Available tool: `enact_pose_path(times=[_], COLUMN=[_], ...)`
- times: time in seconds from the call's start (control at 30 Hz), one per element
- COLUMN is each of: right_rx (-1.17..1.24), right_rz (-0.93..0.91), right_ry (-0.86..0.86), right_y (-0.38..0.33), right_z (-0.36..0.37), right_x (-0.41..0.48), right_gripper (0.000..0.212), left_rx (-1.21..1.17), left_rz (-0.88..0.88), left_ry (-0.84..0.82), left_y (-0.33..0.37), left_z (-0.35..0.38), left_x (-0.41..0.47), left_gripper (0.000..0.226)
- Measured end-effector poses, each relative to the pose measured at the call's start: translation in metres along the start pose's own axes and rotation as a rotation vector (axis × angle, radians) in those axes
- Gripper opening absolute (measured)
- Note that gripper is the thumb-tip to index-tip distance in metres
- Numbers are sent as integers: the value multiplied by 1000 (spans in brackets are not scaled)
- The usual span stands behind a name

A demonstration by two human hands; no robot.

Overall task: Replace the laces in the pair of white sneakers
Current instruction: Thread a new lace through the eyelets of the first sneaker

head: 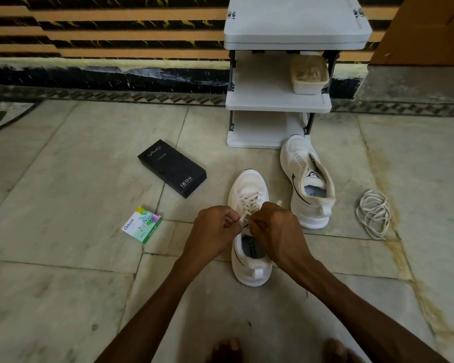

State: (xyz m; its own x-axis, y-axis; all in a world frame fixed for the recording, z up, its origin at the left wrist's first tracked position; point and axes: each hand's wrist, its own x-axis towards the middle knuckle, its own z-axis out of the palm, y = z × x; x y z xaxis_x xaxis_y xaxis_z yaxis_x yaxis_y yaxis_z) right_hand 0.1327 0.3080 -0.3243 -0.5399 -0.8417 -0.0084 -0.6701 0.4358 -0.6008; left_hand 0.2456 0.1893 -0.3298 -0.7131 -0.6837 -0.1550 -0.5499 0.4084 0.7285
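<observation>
Hands: you are curling your left hand (212,231) and your right hand (275,231) into close fists, each one pinching a strand of the flat cream woven lace (249,203) over the tongue.
Laced shoe: the near white mesh sneaker (249,182), with a thin black side stripe, is standing on the floor under your hands, toe pointing away from you. Its lace is crossing the eyelets in flat Xs.
Unlaced shoe: the far white mesh sneaker (307,179) is sitting just to the right, eyelets bare, padded collar gaping, toe at the rack's base.
Spare lace: the loose coil of flat cream lace (374,213) is lying in soft loops, well right of both shoes.
Boxes: the matte black rectangular carton (172,167) and the small glossy green-and-white card packet (142,225) are lying apart on your left.
Rack: the white plastic three-tier shelf rack (278,103) is standing by the striped wall, carrying the pale rounded tub (309,74) on its middle shelf.
Floor: the pale veined stone slabs (63,179) are showing dark joints.
Count: two sneakers, two laces, two boxes, one rack, one tub.
</observation>
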Motion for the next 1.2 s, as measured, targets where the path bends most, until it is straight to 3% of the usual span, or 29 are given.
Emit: enact_pose_path(times=[0.23, 0.5, 0.63, 0.73, 0.9, 1.0, 1.1, 1.2], right_rx=[-77, -167, -188, -226, -168, -137, -127, -136], right_rz=[-11, -39, -10, -13, -43, -134, -139, -120], right_ry=[31, 10, 23, -4, 139, 92, 58, 58], right_y=[-1, -3, -8, -6, 2, 6, 10, 14], right_z=[10, 9, 9, 11, 13, 14, 13, 13], right_x=[4, 7, 11, 10, 5, 2, 4, 5], right_gripper=[21, 11, 8, 17, 27, 45, 39, 38], left_rx=[-65, -89, -214, -324, -353, -452, -487, -537], left_rz=[-21, -23, -140, -218, -249, -288, -330, -346], left_ry=[-53, -72, -121, -162, -35, -25, 1, 163], left_y=[-5, -8, -6, -7, -2, -1, -2, -3], left_z=[-1, -1, 0, -1, 7, 9, 4, -19], left_x=[4, 5, 7, 8, 7, 5, 4, 19], left_gripper=[13, 9, 18, 19, 10, 11, 14, 17])
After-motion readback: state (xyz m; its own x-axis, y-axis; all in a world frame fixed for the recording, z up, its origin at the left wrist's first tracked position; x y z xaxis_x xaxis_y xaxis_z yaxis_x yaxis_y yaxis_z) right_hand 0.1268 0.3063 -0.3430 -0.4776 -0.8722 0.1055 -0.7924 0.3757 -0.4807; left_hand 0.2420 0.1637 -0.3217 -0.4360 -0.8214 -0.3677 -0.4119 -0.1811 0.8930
